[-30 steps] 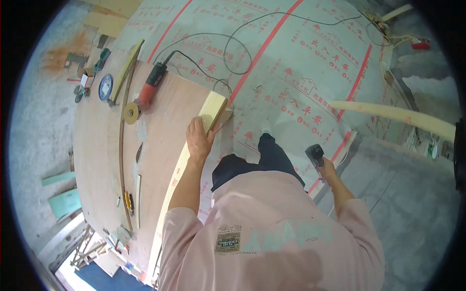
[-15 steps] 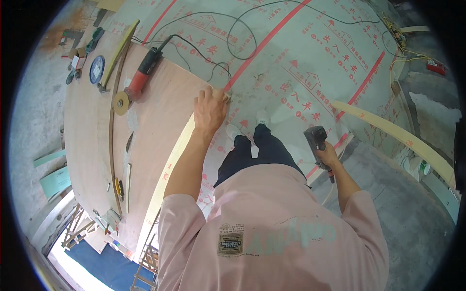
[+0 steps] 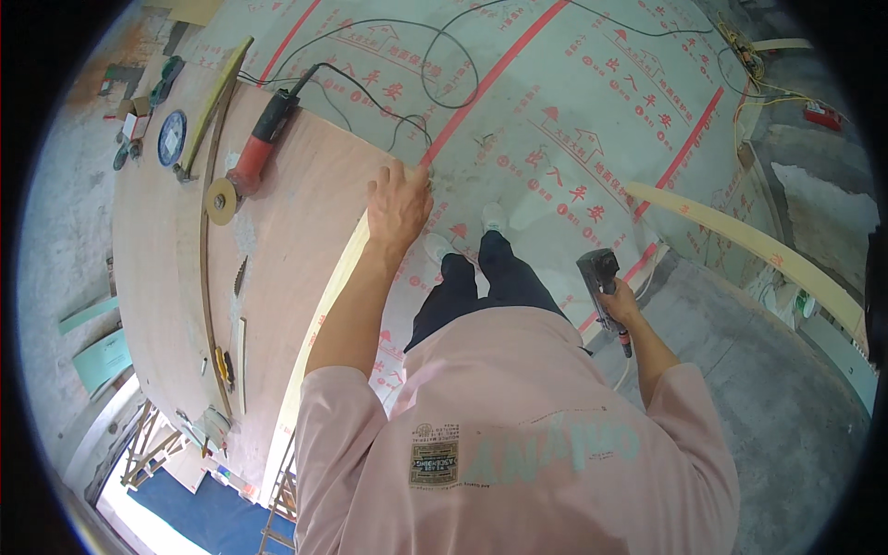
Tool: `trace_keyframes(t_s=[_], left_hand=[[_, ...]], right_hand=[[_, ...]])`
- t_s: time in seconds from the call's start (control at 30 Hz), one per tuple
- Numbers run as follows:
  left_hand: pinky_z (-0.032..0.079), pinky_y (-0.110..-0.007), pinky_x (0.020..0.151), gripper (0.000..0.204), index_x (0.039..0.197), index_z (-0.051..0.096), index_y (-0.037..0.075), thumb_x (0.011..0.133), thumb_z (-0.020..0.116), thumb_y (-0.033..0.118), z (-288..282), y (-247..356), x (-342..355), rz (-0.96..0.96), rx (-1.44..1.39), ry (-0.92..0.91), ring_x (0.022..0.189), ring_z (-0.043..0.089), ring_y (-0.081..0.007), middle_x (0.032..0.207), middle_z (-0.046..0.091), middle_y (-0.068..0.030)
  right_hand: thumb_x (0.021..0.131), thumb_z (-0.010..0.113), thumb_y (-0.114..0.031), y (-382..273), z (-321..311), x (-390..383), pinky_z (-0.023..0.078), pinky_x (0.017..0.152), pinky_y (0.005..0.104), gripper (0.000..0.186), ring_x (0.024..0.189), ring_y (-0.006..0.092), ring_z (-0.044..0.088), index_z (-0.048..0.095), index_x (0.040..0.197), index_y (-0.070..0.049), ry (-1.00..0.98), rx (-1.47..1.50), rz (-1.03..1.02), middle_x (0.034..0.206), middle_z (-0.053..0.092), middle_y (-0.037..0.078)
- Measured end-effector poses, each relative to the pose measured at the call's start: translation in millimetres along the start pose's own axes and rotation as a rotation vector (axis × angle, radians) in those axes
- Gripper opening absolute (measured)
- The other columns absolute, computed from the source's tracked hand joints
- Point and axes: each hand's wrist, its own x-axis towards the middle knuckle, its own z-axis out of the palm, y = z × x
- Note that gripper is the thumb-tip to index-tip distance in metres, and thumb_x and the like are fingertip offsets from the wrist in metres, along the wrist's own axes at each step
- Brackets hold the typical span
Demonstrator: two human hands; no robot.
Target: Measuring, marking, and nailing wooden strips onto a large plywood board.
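I read the left hand [image 3: 400,208] as steadying the pale timber strip [image 3: 326,314], since it rests right at the corner where the strip meets the plywood panel [image 3: 296,213]. The strip runs along the panel's near edge, its far end hidden under the palm. The fingers curl over that corner, but I cannot tell from my remote post whether they pinch the wood or merely press on it.

The right hand [image 3: 622,303] closes firmly around the grip of a black nailer [image 3: 599,270] (pneumatic, I'd judge, from the fitting and pale hose [image 3: 623,375] at its lower end). It hangs well apart from the strip, perhaps to keep its nose clear of the legs.

The left arm reaches forward, nearly straight, along the strip; the right elbow bends out to the side, forearm angled inward. On the panel, the red angle grinder [image 3: 262,146] lies back from the strip, presumably to leave that edge free.
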Motion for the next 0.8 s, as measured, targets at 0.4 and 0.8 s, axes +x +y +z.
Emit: trace_keyframes(t_s=[0.4, 0.8], left_hand=[[0.047, -0.049, 0.077, 0.029, 0.111, 0.062, 0.016, 0.085, 0.072, 0.023, 9, -16, 0, 0.095, -0.085, 0.051, 0.099, 0.058, -0.0325, 0.106, 0.055, -0.0114], [0.044, -0.049, 0.08, 0.034, 0.115, 0.064, 0.016, 0.083, 0.072, 0.023, 20, -23, -4, 0.098, -0.152, 0.131, 0.102, 0.056, -0.0346, 0.112, 0.056, -0.0145]], right_hand=[[0.078, 0.075, -0.019, -50, -21, 4, 0.055, 0.073, 0.0382, 0.047, 0.077, 0.0237, 0.069, 0.065, 0.119, 0.0, -0.042, 0.022, 0.071, 0.09, 0.072, 0.013], [0.079, 0.075, -0.023, -74, -25, 3, 0.055, 0.089, 0.0417, 0.049, 0.099, 0.0344, 0.073, 0.067, 0.121, 0.0, -0.079, 0.035, 0.088, 0.106, 0.075, 0.021]])
